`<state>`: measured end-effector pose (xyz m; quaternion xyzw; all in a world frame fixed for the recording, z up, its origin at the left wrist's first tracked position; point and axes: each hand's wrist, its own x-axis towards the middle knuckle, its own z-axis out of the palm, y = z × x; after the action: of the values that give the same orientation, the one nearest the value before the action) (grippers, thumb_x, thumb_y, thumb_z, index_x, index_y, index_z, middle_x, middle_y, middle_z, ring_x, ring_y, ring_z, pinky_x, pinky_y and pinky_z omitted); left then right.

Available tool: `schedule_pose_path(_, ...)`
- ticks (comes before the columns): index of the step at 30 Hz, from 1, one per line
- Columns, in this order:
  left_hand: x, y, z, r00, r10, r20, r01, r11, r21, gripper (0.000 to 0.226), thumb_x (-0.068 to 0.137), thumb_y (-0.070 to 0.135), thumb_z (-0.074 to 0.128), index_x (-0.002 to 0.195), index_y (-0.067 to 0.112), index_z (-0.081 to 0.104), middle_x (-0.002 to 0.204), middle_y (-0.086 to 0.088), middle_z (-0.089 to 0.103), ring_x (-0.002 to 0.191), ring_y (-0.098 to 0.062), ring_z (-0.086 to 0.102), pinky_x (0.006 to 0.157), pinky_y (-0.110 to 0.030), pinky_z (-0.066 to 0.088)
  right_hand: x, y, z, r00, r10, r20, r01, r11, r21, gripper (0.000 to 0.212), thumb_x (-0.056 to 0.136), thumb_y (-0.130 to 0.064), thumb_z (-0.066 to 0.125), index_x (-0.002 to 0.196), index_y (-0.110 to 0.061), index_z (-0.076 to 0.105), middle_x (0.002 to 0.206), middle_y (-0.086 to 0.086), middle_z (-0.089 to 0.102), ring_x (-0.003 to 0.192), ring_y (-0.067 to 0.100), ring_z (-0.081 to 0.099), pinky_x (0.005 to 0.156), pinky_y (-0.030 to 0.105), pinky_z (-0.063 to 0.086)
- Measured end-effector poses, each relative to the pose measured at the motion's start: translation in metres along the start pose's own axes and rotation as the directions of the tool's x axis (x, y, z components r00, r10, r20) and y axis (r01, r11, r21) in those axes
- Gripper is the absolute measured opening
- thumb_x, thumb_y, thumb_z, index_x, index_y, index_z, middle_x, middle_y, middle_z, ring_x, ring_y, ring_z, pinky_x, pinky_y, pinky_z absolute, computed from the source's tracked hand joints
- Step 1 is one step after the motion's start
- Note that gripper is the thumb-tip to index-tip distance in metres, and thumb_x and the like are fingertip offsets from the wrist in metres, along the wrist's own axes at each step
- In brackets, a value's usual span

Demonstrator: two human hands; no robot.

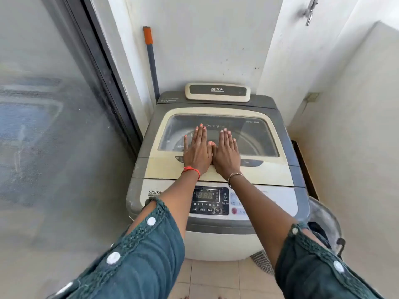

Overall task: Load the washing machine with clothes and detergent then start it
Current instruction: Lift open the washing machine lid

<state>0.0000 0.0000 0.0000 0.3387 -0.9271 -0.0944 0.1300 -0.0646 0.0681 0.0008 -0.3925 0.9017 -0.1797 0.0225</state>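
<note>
Narrow tiled nook, glass door (54, 126) along the left. Washing machine (216, 244) stands against the back wall, control panel (210, 200) on its front edge. Lid (170, 168) closed; left hand (197, 151) and right hand (226, 155) lie flat on it side by side, fingers straight, gripping nothing. Grey tub (326, 214) just beside the machine's right front corner. Orange-tipped pole (152, 61) leans behind its rear left corner; tap (310, 11) high on the far wall.

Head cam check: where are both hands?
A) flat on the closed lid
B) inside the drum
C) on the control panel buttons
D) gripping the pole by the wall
A: the left hand and right hand lie side by side, fingers straight, on the closed lid.
</note>
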Motion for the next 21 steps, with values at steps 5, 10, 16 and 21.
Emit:
schedule_pose_path(5,-0.006,-0.005,0.007,0.999,0.045,0.024,-0.047,0.997,0.061,0.052,0.103,0.031,0.017,0.151,0.014,0.006,0.160,0.001,0.002,0.147,-0.012,0.000,0.118,-0.043,-0.005,-0.004,0.003,-0.002,1.000,-0.012,-0.002,0.012,0.999,-0.049,0.052,0.101,-0.029,0.021,0.147,-0.003,0.020,0.156,0.010,0.020,0.145,0.018,0.013,0.118,0.035,0.008)
schedule_pose_path(10,-0.016,-0.008,0.008,0.994,0.111,-0.012,-0.110,0.990,0.093,0.060,0.096,0.035,0.002,0.151,0.013,0.010,0.159,0.000,0.008,0.147,-0.013,0.005,0.117,-0.046,-0.004,-0.021,0.009,0.003,0.999,-0.052,0.002,0.052,0.993,-0.107,0.047,0.101,-0.027,0.023,0.141,-0.006,0.035,0.151,0.008,0.033,0.143,0.018,0.021,0.116,0.038,0.010)
schedule_pose_path(16,-0.037,-0.023,0.010,0.949,0.316,-0.002,-0.314,0.944,0.104,0.062,0.093,0.039,0.009,0.149,0.016,0.024,0.157,0.002,0.022,0.146,-0.016,0.017,0.116,-0.049,0.002,-0.035,0.017,0.002,0.980,-0.164,-0.112,0.139,0.970,-0.200,0.042,0.092,-0.026,0.028,0.093,-0.004,0.065,0.095,0.016,0.070,0.092,0.032,0.066,0.079,0.036,0.050)
schedule_pose_path(21,-0.043,-0.030,0.014,0.926,0.378,-0.024,-0.369,0.915,0.162,0.063,0.091,0.045,0.030,0.146,0.014,0.031,0.151,-0.002,0.036,0.140,-0.022,0.032,0.115,-0.054,0.014,-0.039,0.017,-0.003,0.975,-0.182,-0.130,0.149,0.962,-0.227,0.033,0.092,-0.024,0.028,0.081,-0.009,0.055,0.079,0.010,0.060,0.073,0.028,0.056,0.069,0.038,0.045)
